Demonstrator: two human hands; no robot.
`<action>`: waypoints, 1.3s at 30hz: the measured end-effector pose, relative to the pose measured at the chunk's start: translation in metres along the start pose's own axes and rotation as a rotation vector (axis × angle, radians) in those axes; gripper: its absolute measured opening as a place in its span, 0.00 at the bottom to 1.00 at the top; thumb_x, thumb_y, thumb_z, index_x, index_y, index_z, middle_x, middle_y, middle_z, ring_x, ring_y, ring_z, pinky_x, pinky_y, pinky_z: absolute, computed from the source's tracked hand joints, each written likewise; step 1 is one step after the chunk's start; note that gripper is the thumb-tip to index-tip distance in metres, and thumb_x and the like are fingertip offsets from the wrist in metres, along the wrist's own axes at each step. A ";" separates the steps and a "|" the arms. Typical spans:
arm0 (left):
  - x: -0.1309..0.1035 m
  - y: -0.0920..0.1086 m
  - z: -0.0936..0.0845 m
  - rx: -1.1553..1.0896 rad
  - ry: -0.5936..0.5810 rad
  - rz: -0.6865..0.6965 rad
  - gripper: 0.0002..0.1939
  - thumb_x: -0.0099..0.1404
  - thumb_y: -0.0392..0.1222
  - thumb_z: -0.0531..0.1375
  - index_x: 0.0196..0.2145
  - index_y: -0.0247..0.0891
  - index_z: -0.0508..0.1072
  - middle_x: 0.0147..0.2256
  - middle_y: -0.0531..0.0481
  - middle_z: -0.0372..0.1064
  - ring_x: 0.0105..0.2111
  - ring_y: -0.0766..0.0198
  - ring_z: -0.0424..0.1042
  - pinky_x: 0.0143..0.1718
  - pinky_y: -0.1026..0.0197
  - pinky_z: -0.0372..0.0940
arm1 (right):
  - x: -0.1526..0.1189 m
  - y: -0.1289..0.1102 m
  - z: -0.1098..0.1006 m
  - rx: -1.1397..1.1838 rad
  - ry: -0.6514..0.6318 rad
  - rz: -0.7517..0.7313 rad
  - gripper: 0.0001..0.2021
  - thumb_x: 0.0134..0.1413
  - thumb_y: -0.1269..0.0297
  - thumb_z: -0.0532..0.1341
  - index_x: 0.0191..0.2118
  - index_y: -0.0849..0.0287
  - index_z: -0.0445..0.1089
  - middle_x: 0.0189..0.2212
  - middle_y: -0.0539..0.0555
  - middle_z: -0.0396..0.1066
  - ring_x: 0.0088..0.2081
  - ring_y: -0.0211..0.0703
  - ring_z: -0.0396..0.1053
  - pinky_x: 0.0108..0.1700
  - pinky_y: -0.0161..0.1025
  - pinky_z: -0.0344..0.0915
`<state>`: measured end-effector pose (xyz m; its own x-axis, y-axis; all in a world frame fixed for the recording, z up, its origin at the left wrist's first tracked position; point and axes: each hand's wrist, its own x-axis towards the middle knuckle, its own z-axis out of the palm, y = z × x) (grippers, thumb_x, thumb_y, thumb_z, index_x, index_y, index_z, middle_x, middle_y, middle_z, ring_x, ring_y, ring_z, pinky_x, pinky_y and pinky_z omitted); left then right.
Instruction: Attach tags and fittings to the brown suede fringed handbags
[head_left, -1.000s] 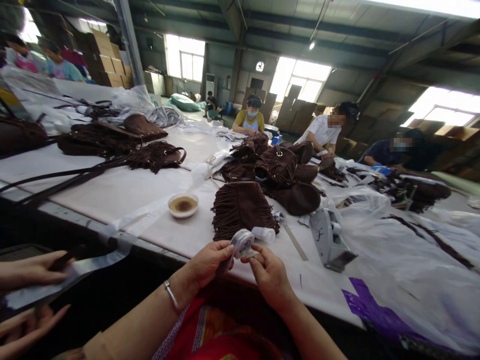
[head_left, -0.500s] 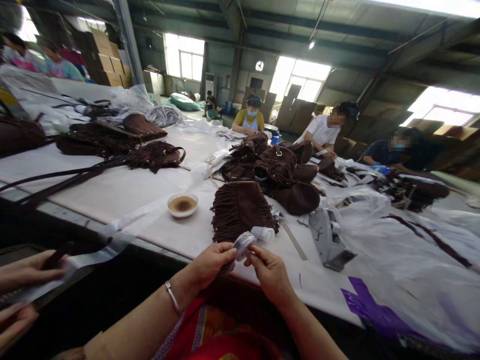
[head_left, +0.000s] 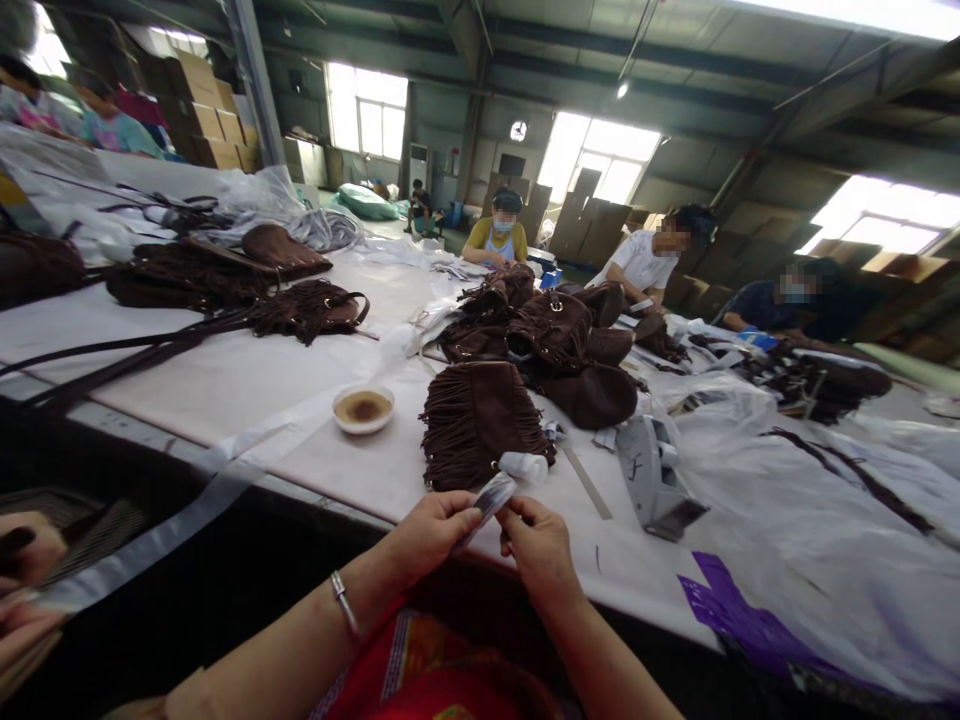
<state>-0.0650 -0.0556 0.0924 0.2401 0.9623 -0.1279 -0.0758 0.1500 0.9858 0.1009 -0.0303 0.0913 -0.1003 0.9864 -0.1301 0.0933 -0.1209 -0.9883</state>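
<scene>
A white worktable (head_left: 187, 390) strewn with dark-brown fringed leather bags (head_left: 555, 325) stands in a dim workshop (head_left: 444, 110). At its edge the left hand (head_left: 429, 528) pinches a round grey-white tape roll (head_left: 493, 494); the right hand (head_left: 541, 545) is just beside it, its hold unclear.

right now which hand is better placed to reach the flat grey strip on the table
Probably the right hand: it is nearer the flat grey strip, while the left hand grips the shiny roll.

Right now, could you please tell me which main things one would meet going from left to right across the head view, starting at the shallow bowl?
Shallow bowl, left hand, held roll, right hand, flat grey strip, grey dispenser-like device, purple sheet.
</scene>
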 end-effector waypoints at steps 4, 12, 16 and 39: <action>-0.002 0.003 0.004 0.313 0.063 0.188 0.13 0.67 0.44 0.56 0.35 0.34 0.77 0.29 0.52 0.65 0.30 0.65 0.63 0.34 0.64 0.58 | -0.009 -0.006 0.003 0.352 -0.048 0.118 0.15 0.40 0.55 0.72 0.32 0.62 0.78 0.23 0.51 0.70 0.22 0.33 0.58 0.23 0.31 0.54; -0.004 -0.007 0.011 0.925 0.187 0.385 0.10 0.67 0.36 0.54 0.37 0.38 0.76 0.32 0.48 0.65 0.32 0.62 0.66 0.35 0.61 0.61 | -0.023 0.001 0.001 0.762 -0.165 0.294 0.14 0.41 0.64 0.74 0.37 0.56 0.76 0.36 0.50 0.74 0.34 0.38 0.67 0.31 0.33 0.63; -0.005 -0.014 0.016 1.090 0.213 0.435 0.10 0.65 0.34 0.55 0.38 0.37 0.75 0.33 0.46 0.67 0.33 0.58 0.67 0.35 0.58 0.64 | -0.021 0.008 0.007 0.807 -0.104 0.325 0.17 0.36 0.67 0.77 0.36 0.57 0.76 0.36 0.51 0.75 0.34 0.38 0.68 0.31 0.32 0.63; -0.003 -0.009 0.030 0.792 0.157 0.419 0.12 0.68 0.36 0.55 0.44 0.35 0.77 0.35 0.43 0.71 0.36 0.57 0.71 0.39 0.57 0.67 | -0.025 0.007 -0.014 0.751 -0.124 0.239 0.16 0.39 0.67 0.76 0.37 0.58 0.76 0.38 0.54 0.77 0.34 0.41 0.71 0.33 0.35 0.66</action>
<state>-0.0363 -0.0670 0.0868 0.2040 0.9314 0.3015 0.5737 -0.3633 0.7341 0.1180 -0.0538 0.0891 -0.2753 0.9101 -0.3097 -0.5618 -0.4137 -0.7164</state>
